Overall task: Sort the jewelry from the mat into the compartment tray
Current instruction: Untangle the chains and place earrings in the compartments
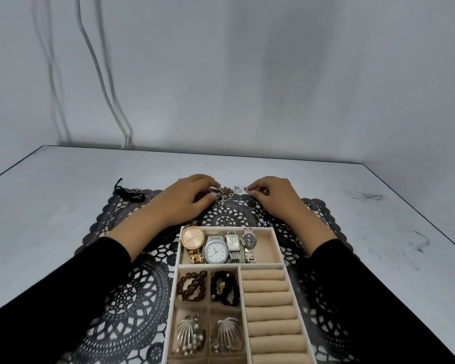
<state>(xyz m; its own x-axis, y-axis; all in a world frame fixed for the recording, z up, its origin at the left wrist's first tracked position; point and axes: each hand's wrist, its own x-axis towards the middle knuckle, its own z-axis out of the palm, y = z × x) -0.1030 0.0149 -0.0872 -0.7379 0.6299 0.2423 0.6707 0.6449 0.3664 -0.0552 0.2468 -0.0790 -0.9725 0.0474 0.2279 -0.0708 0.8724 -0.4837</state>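
A beige compartment tray [278, 239] sits on a black lace mat [132, 290]. Its far section holds several watches [216, 249]; beaded bracelets [192, 285] and fan-shaped earrings [187, 331] fill small cells at the left, with ring rolls [269, 306] at the right. At the mat's far edge lies a pile of chains [225, 193]. My left hand [189, 197] rests on the pile with fingers curled around a dark piece. My right hand [269, 193] pinches a small piece at the pile's right end. A black cord bracelet [130, 193] lies at the mat's far left corner.
The mat lies on a grey marbled table [378, 206] against a pale wall. White cables [100, 74] hang at the back left. A small sparkly item [265, 222] and a ring [298, 241] lie on the mat right of the tray.
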